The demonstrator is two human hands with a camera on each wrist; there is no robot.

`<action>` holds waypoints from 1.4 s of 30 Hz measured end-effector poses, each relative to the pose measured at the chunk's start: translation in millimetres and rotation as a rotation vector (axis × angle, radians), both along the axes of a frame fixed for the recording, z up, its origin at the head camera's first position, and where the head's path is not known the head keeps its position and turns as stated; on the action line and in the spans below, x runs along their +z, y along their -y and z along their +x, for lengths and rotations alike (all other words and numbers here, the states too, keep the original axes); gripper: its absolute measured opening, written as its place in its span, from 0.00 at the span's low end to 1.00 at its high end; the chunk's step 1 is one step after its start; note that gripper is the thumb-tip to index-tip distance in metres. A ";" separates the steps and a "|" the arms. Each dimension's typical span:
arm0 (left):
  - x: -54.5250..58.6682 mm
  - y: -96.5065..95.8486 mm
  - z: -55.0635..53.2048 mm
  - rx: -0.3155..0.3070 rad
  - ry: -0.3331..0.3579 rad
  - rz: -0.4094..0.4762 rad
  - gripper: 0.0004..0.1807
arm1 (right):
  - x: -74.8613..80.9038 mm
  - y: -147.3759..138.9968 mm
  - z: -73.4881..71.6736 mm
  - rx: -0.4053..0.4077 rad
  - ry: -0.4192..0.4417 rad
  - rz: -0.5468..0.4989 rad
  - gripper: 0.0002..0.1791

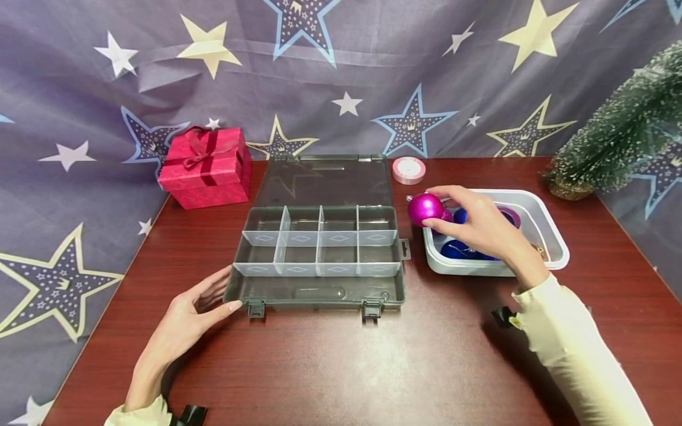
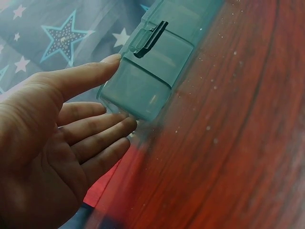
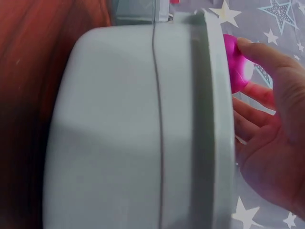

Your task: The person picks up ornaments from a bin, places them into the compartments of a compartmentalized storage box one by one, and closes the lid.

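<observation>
Over the left rim of a white plastic tub [image 1: 554,254], my right hand [image 1: 476,225] pinches a shiny magenta Christmas ball [image 1: 425,208] between thumb and fingers. The right wrist view shows the ball [image 3: 237,64] just past the tub's edge. Blue balls [image 1: 457,249] and a purple ring-shaped item lie in the tub, partly covered by the hand. My left hand [image 1: 183,319] rests its thumb and fingers, fairly straight, at the near left corner of a dark see-through compartment box [image 1: 319,290]. The box's lid [image 1: 325,183] is raised back, and its compartments hold nothing visible.
A red gift box [image 1: 208,168] with a bow stands at the back left. Behind the tub is a pink ribbon roll [image 1: 408,170]. A small frosted Christmas tree [image 1: 618,124] stands at the back right. Star-patterned cloth [image 1: 351,71] hangs behind the brown table [image 1: 319,373].
</observation>
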State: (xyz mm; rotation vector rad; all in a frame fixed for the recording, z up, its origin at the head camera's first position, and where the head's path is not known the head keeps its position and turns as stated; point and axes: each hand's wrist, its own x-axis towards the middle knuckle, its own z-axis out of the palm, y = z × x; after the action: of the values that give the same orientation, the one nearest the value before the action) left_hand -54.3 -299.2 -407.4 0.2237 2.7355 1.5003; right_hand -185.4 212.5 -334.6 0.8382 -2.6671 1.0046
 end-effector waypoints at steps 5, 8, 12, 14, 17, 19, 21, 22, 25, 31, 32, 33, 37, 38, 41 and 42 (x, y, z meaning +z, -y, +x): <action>-0.4 0.7 -0.2 -0.007 -0.010 0.007 0.37 | -2.5 14.1 -9.3 0.028 0.073 -0.007 0.30; -0.6 1.0 -0.2 -0.011 -0.015 0.013 0.37 | -4.4 22.4 -15.8 0.047 0.094 0.006 0.30; -1.1 1.0 -0.1 -0.015 -0.015 0.018 0.37 | -6.4 32.3 -23.0 0.051 0.108 0.048 0.31; -0.9 0.9 -0.2 -0.015 -0.016 0.020 0.37 | -6.6 37.1 -25.9 0.056 0.113 0.058 0.31; -0.5 0.9 -0.2 -0.014 -0.018 0.019 0.37 | -6.4 43.8 -29.0 0.067 0.113 0.061 0.31; 0.0 0.9 0.0 -0.012 -0.015 0.015 0.37 | -6.2 48.0 -30.4 0.076 0.114 0.062 0.30; 0.4 1.0 0.1 -0.010 -0.013 0.011 0.37 | -6.5 51.2 -31.8 0.083 0.114 0.068 0.30; 0.5 0.9 0.1 -0.010 -0.013 0.011 0.37 | -6.9 52.5 -32.7 0.086 0.115 0.071 0.30; 0.0 0.8 0.1 -0.011 -0.016 0.016 0.37 | -8.4 54.7 -34.7 0.086 0.128 0.082 0.30; -1.3 0.3 0.2 -0.015 -0.017 0.028 0.37 | -10.5 52.3 -34.9 0.075 0.145 0.069 0.29; -1.4 0.2 0.3 -0.016 -0.016 0.031 0.37 | -10.5 51.4 -34.6 0.072 0.144 0.063 0.28; -1.4 0.1 0.4 -0.017 -0.016 0.032 0.37 | -10.7 50.1 -34.3 0.071 0.143 0.056 0.27; -1.3 0.3 0.7 -0.018 -0.015 0.030 0.37 | -9.5 44.7 -31.8 0.070 0.134 0.039 0.26; -1.3 0.4 0.7 -0.018 -0.015 0.030 0.37 | -9.0 43.2 -31.1 0.067 0.128 0.037 0.26; -1.2 0.6 0.5 -0.020 -0.014 0.029 0.37 | -7.5 38.1 -28.4 0.047 0.116 0.025 0.26; -1.2 0.6 0.4 -0.021 -0.013 0.030 0.37 | -6.9 36.5 -27.5 0.038 0.111 0.021 0.26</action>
State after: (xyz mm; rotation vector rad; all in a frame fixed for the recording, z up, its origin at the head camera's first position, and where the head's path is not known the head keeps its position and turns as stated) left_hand -53.9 -299.8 -408.6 0.2631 2.7127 1.5410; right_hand -212.9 176.0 -341.5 0.8650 -2.7680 1.0642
